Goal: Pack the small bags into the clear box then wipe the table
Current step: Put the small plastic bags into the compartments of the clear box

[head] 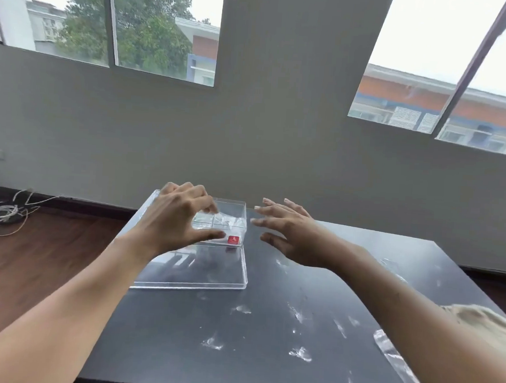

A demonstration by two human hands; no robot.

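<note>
the clear box (229,216) sits at the far left part of the dark table (267,325), with several small bags (226,220) already lying flat inside it and a red sticker (233,239) on its near right corner. just in front of it, touching or nearly so, the flat clear lid (199,268) lies on the table, its long axis running left to right like the box.

the left hand (179,216) is over the box's left half, fingers curled and thumb stretched toward the sticker, a half-open claw that appears to press or settle the bags; whether it pinches one i cannot tell. the right hand (285,231) hovers just beside the box's right wall, fingers spread wide, holding nothing.

so both hands flank the box, and the lid lies nearer the body than either hand; closing looks like the coming step, and it needs a reach back toward the person, the left hand being nearer.

white smears (299,354) dot the near table, and a beige cloth (481,320) rests at the right edge beside a crinkled clear wrapper (395,357), so wiping is not yet done.
</note>
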